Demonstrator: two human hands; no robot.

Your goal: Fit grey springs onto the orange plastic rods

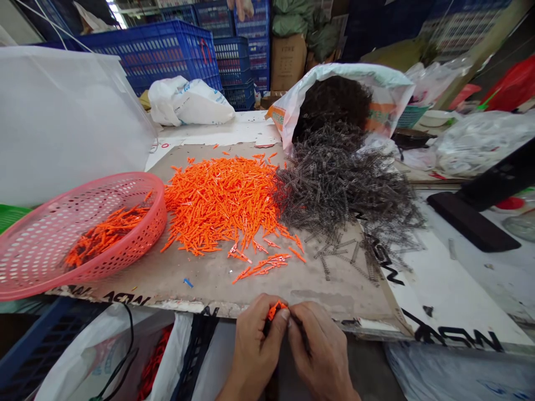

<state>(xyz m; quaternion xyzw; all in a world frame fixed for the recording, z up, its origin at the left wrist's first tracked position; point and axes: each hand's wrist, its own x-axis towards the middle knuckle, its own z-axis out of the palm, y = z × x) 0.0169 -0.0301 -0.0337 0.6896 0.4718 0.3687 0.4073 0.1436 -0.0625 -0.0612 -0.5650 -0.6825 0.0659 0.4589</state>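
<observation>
At the table's front edge, my left hand (pixel 256 341) is closed around a small orange plastic piece (pixel 276 309), its end showing between thumb and forefinger. My right hand (pixel 320 348) is beside it, with thumb and fingers pinched against the piece's right side; what they grip is hidden. Beyond my hands lies a large heap of orange plastic pieces (pixel 223 200), with several loose ones (pixel 263 266) in front. To its right, touching it, spreads a tangled pile of dark coil springs (pixel 334 184). A pink perforated basket (pixel 146 236) on the left contains more orange pieces.
A white sack (pixel 393 83) lies on its side behind the springs, spilling them out. A black stand (pixel 472 220) is on the right. Blue crates (pixel 167 53) stand behind the table. An open white bag (pixel 100 356) with red pieces sits below the front edge.
</observation>
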